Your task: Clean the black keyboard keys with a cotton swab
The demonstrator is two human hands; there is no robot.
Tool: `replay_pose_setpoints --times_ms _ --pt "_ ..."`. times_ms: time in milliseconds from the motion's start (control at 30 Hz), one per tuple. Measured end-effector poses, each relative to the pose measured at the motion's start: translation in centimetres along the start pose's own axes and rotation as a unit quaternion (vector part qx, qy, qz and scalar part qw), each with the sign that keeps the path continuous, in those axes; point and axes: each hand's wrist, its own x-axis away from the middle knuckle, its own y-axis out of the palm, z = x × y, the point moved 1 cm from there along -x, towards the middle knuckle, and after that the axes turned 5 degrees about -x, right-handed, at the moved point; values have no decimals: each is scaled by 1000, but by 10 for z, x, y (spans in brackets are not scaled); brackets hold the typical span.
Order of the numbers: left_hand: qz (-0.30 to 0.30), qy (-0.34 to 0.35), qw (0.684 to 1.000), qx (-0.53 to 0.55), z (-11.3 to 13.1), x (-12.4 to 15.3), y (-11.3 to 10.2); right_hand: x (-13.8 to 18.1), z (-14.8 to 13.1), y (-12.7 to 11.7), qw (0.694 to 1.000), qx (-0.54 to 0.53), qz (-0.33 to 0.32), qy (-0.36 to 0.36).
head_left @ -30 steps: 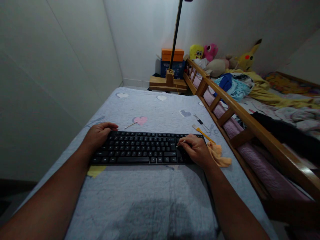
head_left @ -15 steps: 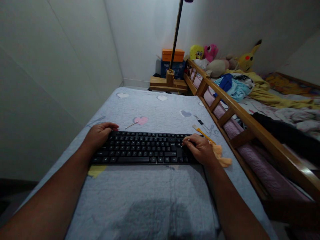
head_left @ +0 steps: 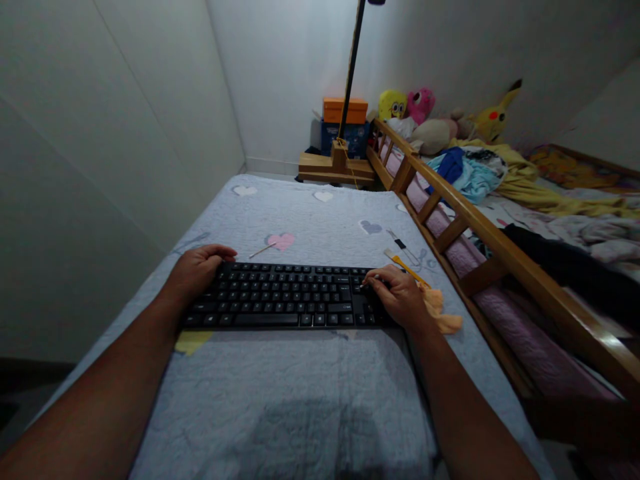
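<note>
A black keyboard point(head_left: 280, 293) lies flat across the cloth-covered surface in front of me. At its left end, my left hand point(head_left: 199, 270) is closed around the upper corner. My right hand point(head_left: 397, 293) rests over the right end and hides most of the number keys. Pinched between its fingers is a thin cotton swab point(head_left: 362, 286), its tip down at the keys left of the number pad. A second cotton swab point(head_left: 263, 250) lies on the cloth just beyond the keyboard.
To the right lie a yellow-handled brush point(head_left: 406, 265), a slim tool with a black band point(head_left: 399, 244) and an orange cloth point(head_left: 443, 312). A wooden bed rail point(head_left: 470, 220) runs along the right side. Boxes and a wooden stand point(head_left: 337, 163) are at the far end.
My right hand has shifted the swab's tip very slightly away from me along the keys. My left hand stays on the keyboard's corner.
</note>
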Motion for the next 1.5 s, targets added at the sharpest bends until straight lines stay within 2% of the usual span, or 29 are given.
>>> replay_pose_setpoints --times_ms 233,500,967,1500 --pt "-2 -8 1000 -4 -2 0 0 0 -5 -3 999 6 -36 5" --pt "-1 -3 1000 -1 -5 -2 2 0 -1 0 1000 -1 0 11" --pt "2 2 1000 -5 0 2 0 -1 -1 3 1000 -17 17 18" --pt "-3 -2 1000 -2 1 2 -1 -4 -10 11 1000 -11 -9 -14"
